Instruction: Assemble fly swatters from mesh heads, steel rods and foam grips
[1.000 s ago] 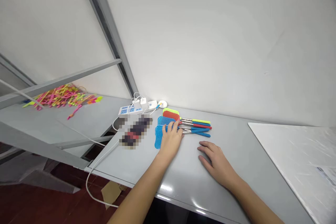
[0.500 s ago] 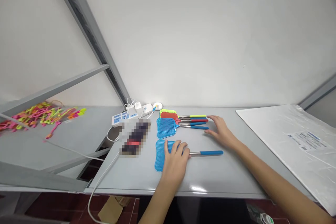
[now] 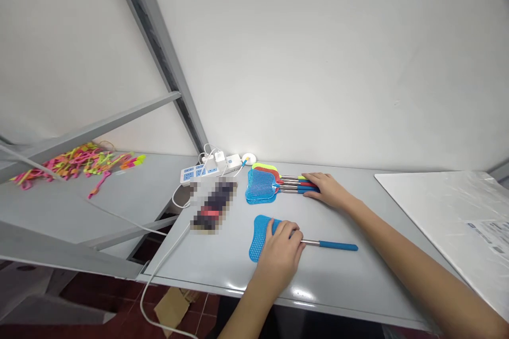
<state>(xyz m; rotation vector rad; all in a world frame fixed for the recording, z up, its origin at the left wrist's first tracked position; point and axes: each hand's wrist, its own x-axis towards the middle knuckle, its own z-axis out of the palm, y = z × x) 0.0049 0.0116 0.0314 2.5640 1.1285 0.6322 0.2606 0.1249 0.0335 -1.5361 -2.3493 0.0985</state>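
A blue fly swatter (image 3: 260, 238) with a metal shaft and blue grip lies on the near part of the grey table (image 3: 214, 267). My left hand (image 3: 281, 249) curls over the neck and the right part of its head. Farther back, several fly swatters (image 3: 263, 186) in yellow, red and blue are bunched together, heads to the left, partly overlapping. Across their handles lies my right hand (image 3: 326, 189), fingers and thumb closed about them at the grip ends. The ends of those grips are hidden beneath the palm.
A white power strip (image 3: 199, 174) with plugs and cables sits at the back left, next to a pixelated item (image 3: 214, 206). Bright tangled pieces (image 3: 79, 167) lie on the left-hand surface. On the right rests a white, plastic-wrapped flat panel (image 3: 433, 201). A white cable (image 3: 153, 270) hangs over the front edge.
My right hand has moved onto the handles and closed around them, and the bunch is drawn tighter and more even. My left hand stays on the near blue fly swatter. The view has shifted.
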